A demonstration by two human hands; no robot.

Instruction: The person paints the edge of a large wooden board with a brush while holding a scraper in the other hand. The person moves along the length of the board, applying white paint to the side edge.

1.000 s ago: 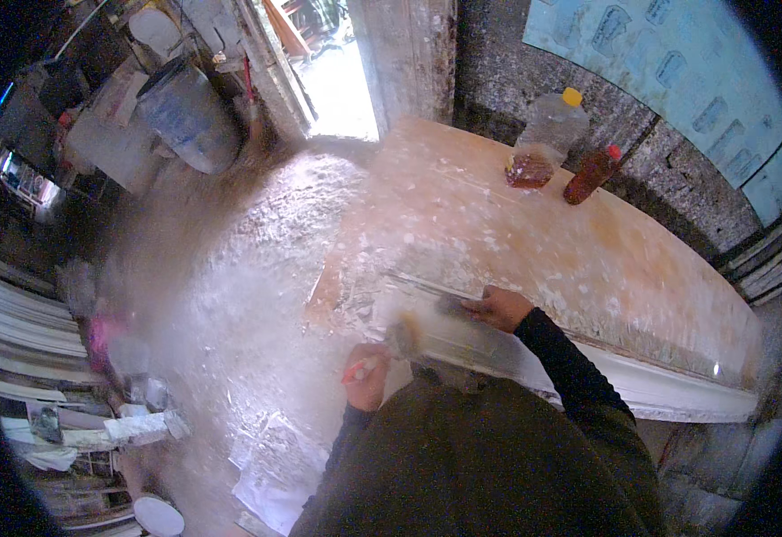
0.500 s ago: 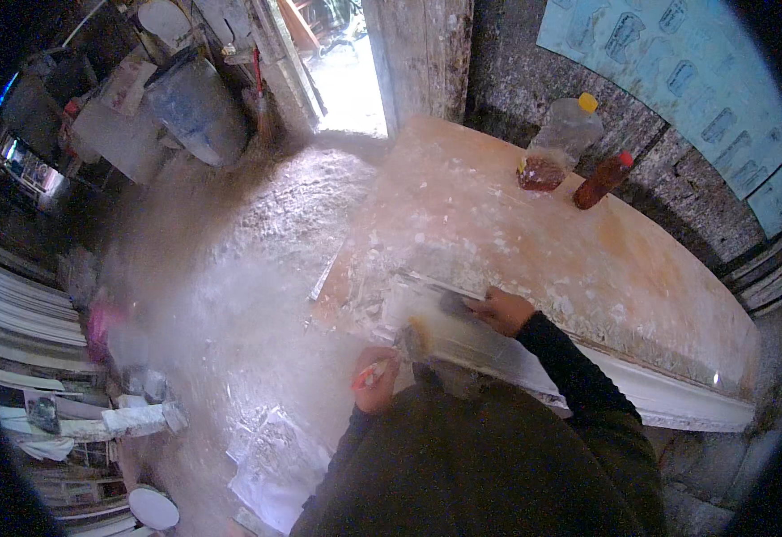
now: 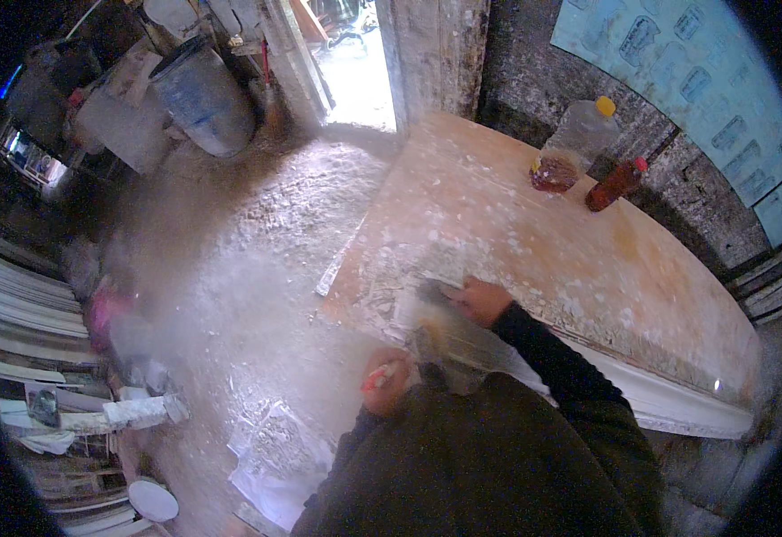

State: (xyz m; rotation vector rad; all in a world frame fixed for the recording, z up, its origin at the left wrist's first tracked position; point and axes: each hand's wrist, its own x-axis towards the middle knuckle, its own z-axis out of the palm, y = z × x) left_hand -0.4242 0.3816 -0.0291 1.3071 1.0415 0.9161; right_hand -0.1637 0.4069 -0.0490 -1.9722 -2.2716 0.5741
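A dusty workshop: I see a plaster-spattered table [image 3: 588,259] by a stone wall. My right hand [image 3: 479,300] presses on a white moulded strip [image 3: 463,336] at the table's near edge, fingers closed over a dark tool. My left hand [image 3: 389,380], apart, grips a red-handled brush [image 3: 409,353] touching the strip.

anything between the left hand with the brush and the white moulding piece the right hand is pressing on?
Nothing visible does. The left hand grips a red-handled brush whose bristles reach the near end of the white moulding piece. The right hand presses on that piece further along, beside the brush rather than across it. The contact spot itself is blurred.
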